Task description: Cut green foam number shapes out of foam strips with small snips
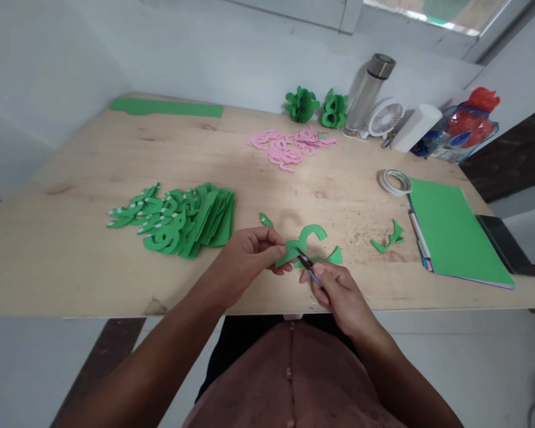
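My left hand [258,252] pinches a piece of green paper [288,252] near the table's front edge. My right hand [336,291] is closed on a small pair of scissors [309,266], whose blades meet the green paper. A curved green cut-out [312,232] shows just beyond the blades; whether it is joined to the held piece I cannot tell. Beside the scissors lies a pointed green scrap [335,255], partly hidden by my right hand. A small green leaf shape [264,219] rests beyond my left hand.
Left stands a pile of green cut-outs [182,217]; pink cut-outs [289,147] lie farther back. Rightward are a green scrap [391,239], tape rolls [395,181] and green sheets [461,232]. A bottle [366,98] and small fan [386,117] stand by the wall.
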`<state>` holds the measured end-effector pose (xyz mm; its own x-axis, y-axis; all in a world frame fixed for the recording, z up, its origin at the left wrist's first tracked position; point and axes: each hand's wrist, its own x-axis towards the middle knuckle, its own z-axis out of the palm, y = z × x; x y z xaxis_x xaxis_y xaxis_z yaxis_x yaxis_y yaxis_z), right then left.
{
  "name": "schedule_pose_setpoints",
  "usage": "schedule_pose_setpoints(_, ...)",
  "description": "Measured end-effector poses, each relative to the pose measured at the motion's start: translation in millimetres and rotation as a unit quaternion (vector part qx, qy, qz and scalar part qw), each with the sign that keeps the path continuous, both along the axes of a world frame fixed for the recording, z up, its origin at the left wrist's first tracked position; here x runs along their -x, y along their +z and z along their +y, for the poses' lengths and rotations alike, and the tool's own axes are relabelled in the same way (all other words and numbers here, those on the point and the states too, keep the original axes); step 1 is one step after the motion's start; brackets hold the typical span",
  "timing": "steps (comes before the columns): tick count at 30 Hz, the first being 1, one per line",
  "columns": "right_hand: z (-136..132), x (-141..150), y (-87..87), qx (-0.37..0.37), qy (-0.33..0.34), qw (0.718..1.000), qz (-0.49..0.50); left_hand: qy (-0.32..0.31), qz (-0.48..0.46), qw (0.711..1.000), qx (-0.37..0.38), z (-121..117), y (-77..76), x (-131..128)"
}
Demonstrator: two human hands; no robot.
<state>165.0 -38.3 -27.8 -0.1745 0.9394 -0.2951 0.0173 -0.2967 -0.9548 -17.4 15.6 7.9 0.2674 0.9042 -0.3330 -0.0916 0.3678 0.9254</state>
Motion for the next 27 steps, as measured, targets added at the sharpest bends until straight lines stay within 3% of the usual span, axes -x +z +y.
schedule_pose_setpoints(27,1.2,2.3,2.8,0.007,-0.008,1.000,-0.002,-0.005,0.003,1.000,0.003,-0.7,2.1,1.3)
